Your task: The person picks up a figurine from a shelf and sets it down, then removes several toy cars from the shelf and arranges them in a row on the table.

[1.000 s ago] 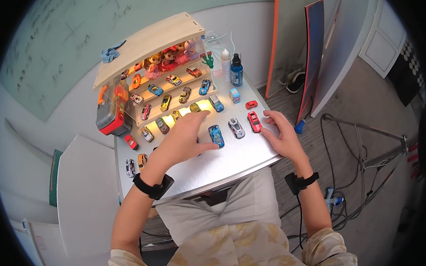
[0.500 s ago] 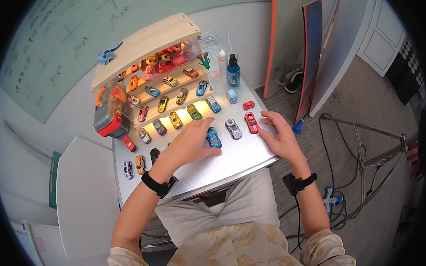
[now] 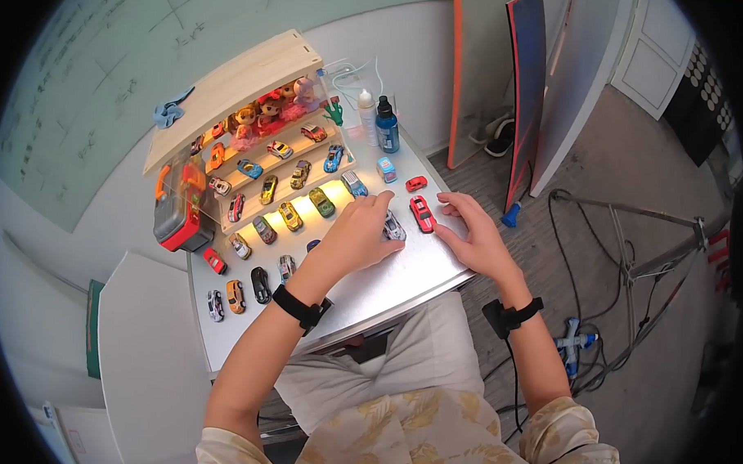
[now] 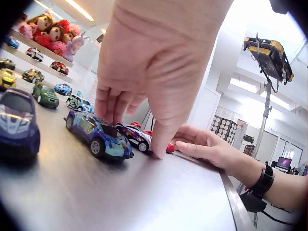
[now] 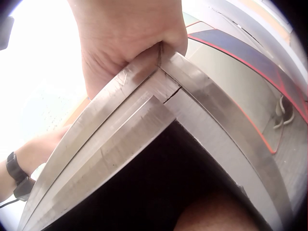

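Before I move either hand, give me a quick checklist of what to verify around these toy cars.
1. Left hand positioned at the white car: ok.
2. White car securely gripped: cannot tell; the hand hides part of it.
3. Free space around the white car: not ok; the blue-and-purple car stands close by, partly hiding it in the left wrist view.
4. Right hand beside the larger red car: ok.
5. Right hand off the larger red car: cannot tell; the thumb is very near it.
6. Blue bottle upright: ok.
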Motion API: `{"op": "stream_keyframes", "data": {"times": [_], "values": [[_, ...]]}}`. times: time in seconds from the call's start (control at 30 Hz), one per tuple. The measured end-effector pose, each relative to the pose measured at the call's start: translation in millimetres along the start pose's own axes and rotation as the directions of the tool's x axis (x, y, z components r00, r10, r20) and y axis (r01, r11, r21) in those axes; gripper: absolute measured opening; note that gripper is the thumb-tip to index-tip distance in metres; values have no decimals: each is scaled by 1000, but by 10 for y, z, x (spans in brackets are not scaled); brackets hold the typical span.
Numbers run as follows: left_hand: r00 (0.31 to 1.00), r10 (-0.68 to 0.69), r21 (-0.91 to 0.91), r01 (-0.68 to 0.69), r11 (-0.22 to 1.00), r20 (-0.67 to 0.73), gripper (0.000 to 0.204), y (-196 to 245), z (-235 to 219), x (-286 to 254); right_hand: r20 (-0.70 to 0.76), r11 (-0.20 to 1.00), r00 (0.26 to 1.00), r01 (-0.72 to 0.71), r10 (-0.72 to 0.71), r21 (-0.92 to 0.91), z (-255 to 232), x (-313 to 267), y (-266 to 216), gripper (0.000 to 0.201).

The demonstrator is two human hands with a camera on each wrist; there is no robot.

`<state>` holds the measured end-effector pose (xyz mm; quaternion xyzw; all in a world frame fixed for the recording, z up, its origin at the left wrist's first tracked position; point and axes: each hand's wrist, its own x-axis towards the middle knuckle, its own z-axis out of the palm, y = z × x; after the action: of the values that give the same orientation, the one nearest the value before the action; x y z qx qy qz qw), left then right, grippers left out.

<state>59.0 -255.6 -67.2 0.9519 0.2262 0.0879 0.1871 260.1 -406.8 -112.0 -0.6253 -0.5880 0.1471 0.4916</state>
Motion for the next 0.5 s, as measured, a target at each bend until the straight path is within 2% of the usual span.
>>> {"op": "stream_keyframes", "data": {"times": [0.3, 0.4, 0.5], "values": [[999, 1, -46, 1, 999, 33, 83, 29, -53, -42, 0, 1000, 1000, 6, -6, 9, 7, 2, 9, 52], [988, -15, -123, -4, 992, -155, 80, 26, -232, -156, 1, 1000, 1000, 2, -2, 14, 12, -4, 17, 51], [915, -96, -465, -107, 879, -392, 66, -3, -617, -499, -8, 1000, 1000, -3, 3, -10, 40, 0, 24, 50]]}}
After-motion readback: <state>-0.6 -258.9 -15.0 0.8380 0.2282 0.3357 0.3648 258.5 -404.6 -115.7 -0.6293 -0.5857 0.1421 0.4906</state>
